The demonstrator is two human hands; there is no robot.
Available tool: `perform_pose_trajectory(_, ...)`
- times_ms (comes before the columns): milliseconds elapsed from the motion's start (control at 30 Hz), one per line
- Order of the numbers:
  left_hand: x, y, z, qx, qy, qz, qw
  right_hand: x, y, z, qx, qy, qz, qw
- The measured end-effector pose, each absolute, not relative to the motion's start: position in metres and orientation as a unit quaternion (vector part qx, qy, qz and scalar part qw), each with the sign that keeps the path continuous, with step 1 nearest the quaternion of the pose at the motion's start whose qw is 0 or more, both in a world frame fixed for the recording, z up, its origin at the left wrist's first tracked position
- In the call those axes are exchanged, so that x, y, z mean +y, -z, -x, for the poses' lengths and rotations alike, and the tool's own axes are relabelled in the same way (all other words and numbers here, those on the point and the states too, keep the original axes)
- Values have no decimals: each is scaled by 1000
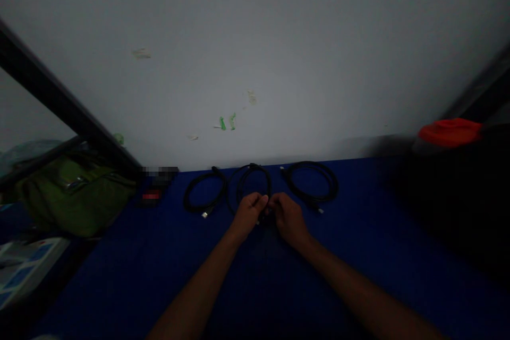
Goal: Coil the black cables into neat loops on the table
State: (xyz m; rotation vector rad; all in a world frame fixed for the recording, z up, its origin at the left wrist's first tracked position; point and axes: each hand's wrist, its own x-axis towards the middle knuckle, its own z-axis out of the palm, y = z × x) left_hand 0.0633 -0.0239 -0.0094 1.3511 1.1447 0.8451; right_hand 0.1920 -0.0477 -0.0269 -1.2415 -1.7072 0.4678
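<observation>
Three coiled black cables lie in a row on the blue surface, close to the wall. My left hand (250,213) and my right hand (286,216) meet at the near right side of the middle cable (254,166), fingers pinched on it. Part of that coil is covered by my hands, and the exact spot of the grip is dark. To the left rests another coiled cable (186,191), its metal plug turned toward me. A third coiled cable (336,186) sits to the right, with plugs at both ends showing.
A pale wall (298,64) with bits of tape rises behind the blue surface (131,276). Dark frame bars stand at both sides. A green bag (79,191) lies at left, near small dark and red items (151,196). A large black shape with an orange-red object (450,132) occupies the right.
</observation>
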Motion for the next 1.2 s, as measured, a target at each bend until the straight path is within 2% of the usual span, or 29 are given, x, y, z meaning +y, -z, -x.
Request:
perform_pose_trajectory(233,-22,14,-61,485,-351,-596,536,-47,25,-193,-615,-351,501,497)
perform_pose_trajectory(433,-26,7,-57,469,-348,-664,467,-41,15,-206,-633,-432,441,466)
perform_pose_trajectory(533,-29,4,-56,472,-335,-705,410,-37,8,-216,-641,-390,462,473)
perform_pose_trajectory(667,-29,3,-53,474,-323,-749,333,-31,2,-233,-673,-211,533,467)
perform_pose_trajectory(767,-32,0,-51,473,-326,-767,286,-26,2,-243,-704,-74,588,391)
perform_pose_trajectory(867,-36,-6,-48,468,-325,-788,231,-24,4,-249,-706,16,655,268)
perform_pose_trajectory(1033,-34,-16,-37,517,-273,-806,88,-25,4,-251,-686,44,718,112)
perform_pose_trajectory(1200,-17,-23,-18,667,-160,-727,-32,-25,3,-254,-687,43,723,56)
